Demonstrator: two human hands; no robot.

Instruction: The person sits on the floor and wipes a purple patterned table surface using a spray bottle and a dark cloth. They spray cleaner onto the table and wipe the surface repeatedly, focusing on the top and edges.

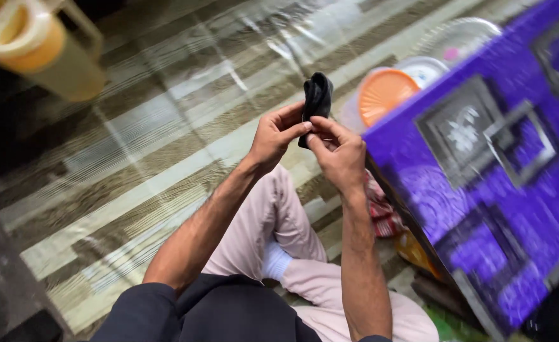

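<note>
I hold a small black folded cloth, maybe a sock (316, 101), up in front of me with both hands. My left hand (277, 136) pinches its lower left edge between thumb and fingers. My right hand (338, 152) grips the lower end from the right, fingers curled over it. The cloth's top sticks up above my fingers. Below, I see my crossed legs in pale pink trousers (273, 221) and a white sock (274, 261).
A purple patterned mattress or board (495, 183) leans at the right. Behind it lie an orange lid (386, 94) and clear plastic containers (454, 38). A blurred plastic jug (35, 47) is at top left. Striped vinyl flooring (134, 139) lies underneath.
</note>
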